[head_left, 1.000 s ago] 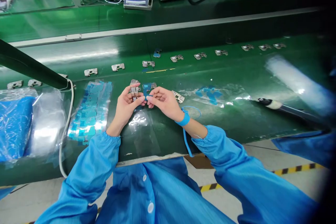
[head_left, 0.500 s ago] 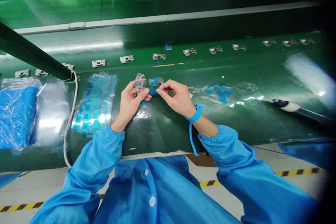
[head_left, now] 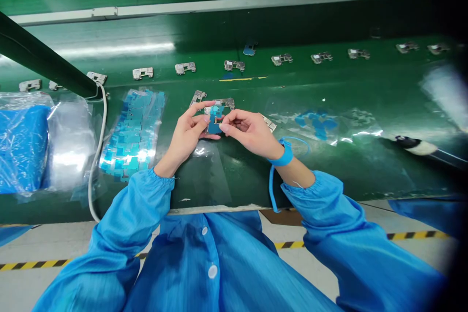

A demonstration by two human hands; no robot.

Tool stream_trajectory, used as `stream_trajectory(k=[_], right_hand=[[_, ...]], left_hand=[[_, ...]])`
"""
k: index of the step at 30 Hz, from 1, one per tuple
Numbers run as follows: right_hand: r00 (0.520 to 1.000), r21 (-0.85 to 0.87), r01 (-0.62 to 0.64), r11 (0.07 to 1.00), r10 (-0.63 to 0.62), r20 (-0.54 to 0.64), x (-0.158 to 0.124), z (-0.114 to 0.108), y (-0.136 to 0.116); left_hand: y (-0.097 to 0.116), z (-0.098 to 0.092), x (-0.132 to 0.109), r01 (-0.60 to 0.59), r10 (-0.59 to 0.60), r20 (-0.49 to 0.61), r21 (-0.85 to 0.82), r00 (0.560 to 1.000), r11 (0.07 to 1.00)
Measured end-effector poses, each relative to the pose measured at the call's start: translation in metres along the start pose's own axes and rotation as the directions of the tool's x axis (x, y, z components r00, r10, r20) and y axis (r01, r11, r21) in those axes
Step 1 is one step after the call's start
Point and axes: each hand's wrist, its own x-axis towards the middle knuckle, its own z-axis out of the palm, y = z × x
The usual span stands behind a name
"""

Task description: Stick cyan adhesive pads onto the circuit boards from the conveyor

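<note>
1. Green bench (head_left: 329, 107) fills your view, shiny under the lights, with a row of metal parts (head_left: 185, 67) strung along its far side.
2. Your left hand (head_left: 186, 134) is clamped on a small metal part (head_left: 210, 111), index finger on top and thumb beneath, just above the bench's near middle.
3. Your right hand (head_left: 250, 131) meets it, fingertips pinched on the blue film (head_left: 215, 126) against that part. The two hands are together.
4. A blue wrist strap (head_left: 281, 154) rings your right wrist, its cord dropping over the bench edge.
5. A sheet of blue stickers (head_left: 133, 131) lies left of your left hand, then a white cable (head_left: 95, 156), then a plastic bag (head_left: 22, 148).
</note>
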Motion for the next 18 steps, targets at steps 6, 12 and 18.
stream_trajectory(k=[6,12,18], right_hand=[[1.0,-0.039,0.007,0.999,-0.006,0.021,-0.0016,-0.001,0.0075],[1.0,-0.027,0.001,1.0,-0.001,-0.006,-0.0021,0.001,0.006],[1.0,-0.017,0.013,1.0,-0.013,-0.028,-0.002,0.0019,0.0075]], left_hand=[[0.0032,0.0021,-0.0012,0.036,-0.035,0.022,-0.073,0.999,0.997],[0.008,0.006,-0.003,0.041,-0.04,0.01,-0.087,0.999,0.995],[0.0023,0.0036,-0.0015,0.001,-0.001,0.018,-0.013,1.0,1.0]])
